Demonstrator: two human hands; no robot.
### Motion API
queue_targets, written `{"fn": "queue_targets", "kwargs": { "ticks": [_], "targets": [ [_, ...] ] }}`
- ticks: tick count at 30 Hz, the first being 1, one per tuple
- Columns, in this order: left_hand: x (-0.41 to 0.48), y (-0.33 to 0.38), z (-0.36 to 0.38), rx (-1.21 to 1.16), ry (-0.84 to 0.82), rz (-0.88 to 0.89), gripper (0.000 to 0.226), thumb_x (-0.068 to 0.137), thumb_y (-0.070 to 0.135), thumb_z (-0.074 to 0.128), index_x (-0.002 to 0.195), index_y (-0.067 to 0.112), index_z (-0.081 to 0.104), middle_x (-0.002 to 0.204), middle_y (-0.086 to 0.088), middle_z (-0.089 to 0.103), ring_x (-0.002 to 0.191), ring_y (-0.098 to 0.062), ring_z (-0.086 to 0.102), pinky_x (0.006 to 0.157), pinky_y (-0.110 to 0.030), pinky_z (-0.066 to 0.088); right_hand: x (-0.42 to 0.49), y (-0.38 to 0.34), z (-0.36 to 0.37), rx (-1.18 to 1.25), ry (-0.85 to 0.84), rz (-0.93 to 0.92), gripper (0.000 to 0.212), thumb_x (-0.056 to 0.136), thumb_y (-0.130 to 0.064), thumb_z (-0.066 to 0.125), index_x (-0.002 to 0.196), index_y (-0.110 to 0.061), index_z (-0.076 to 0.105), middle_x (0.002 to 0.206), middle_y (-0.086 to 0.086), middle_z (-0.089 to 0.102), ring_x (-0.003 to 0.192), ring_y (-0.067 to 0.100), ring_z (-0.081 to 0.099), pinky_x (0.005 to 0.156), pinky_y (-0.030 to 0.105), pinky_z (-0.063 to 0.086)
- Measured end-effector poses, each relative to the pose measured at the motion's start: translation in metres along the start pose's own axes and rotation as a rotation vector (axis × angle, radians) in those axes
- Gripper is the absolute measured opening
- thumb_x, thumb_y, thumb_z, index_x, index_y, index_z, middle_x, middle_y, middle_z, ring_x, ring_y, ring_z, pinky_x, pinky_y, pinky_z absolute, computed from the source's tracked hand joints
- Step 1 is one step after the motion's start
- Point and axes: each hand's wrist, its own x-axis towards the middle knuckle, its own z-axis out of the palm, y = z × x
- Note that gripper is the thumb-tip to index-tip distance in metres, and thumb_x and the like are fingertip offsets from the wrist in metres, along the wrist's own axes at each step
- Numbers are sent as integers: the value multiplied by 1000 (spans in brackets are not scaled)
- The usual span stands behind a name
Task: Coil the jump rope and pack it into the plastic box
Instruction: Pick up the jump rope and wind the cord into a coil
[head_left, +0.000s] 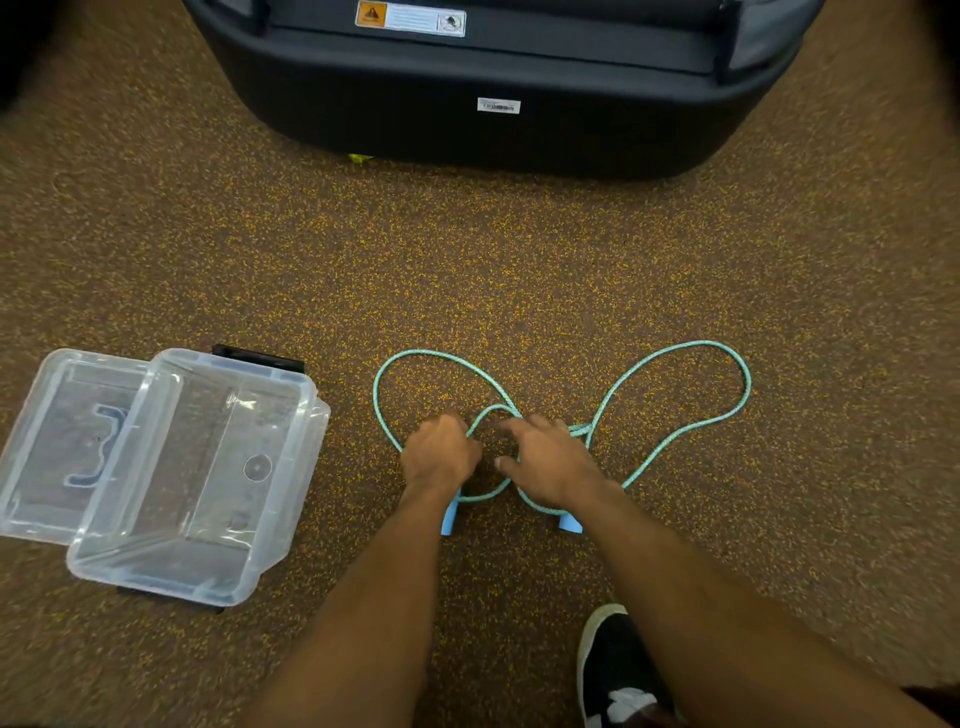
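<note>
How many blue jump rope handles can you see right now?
2. One blue handle pokes out below the left hand; the other handle shows below the right hand. Both are partly hidden under the wrists.

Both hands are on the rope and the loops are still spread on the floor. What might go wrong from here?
1. The jump rope lies in two wide loops that cross near the hands; gathering them could tangle or knot it.
2. The left hand and right hand pinch only the middle, so the blue handles may drag and pull the loops loose.
3. The plastic box sits partly on its lid, so it may rock during packing.
</note>
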Motion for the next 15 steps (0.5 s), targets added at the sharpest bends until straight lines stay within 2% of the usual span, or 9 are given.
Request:
{"fn": "queue_targets", "kwargs": {
  "ticks": [9, 11, 13, 15],
  "targets": [
    [-14, -2, -29, -224, 19, 272, 24, 97, 29, 55, 108, 15, 71, 106, -19, 71, 103, -39, 62, 82, -42, 48, -12, -20, -27, -27, 99, -14, 62, 94, -40, 58, 149, -23, 35, 147, 10, 42, 134, 35, 39, 108, 51, 40],
    [-19, -3, -37, -311, -21, 311, 28, 98, 34, 54, 103, 12, 71, 96, -20, 73, 93, -38, 65, 78, -43, 49, -17, -24, -29, -32, 100, -15, 59, 95, -39, 57, 148, -23, 37, 146, 10, 43, 133, 35, 41, 106, 51, 41],
    [-26, -4, -47, -429, -87, 308, 27, 97, 36, 54, 94, 15, 70, 77, -14, 71, 74, -32, 66, 71, -41, 50, -22, -28, -31, 1, 125, -21, 49, 97, -38, 53, 143, -23, 44, 140, 9, 48, 129, 34, 44, 104, 51, 42],
    [-36, -7, -60, -520, -156, 292, 19, 98, 29, 57, 86, 18, 68, 63, -5, 64, 57, -22, 60, 64, -36, 49, -30, -31, -35, 65, 146, -44, 31, 100, -39, 51, 124, -21, 55, 127, 9, 55, 120, 33, 50, 98, 47, 45]
  ]
}}
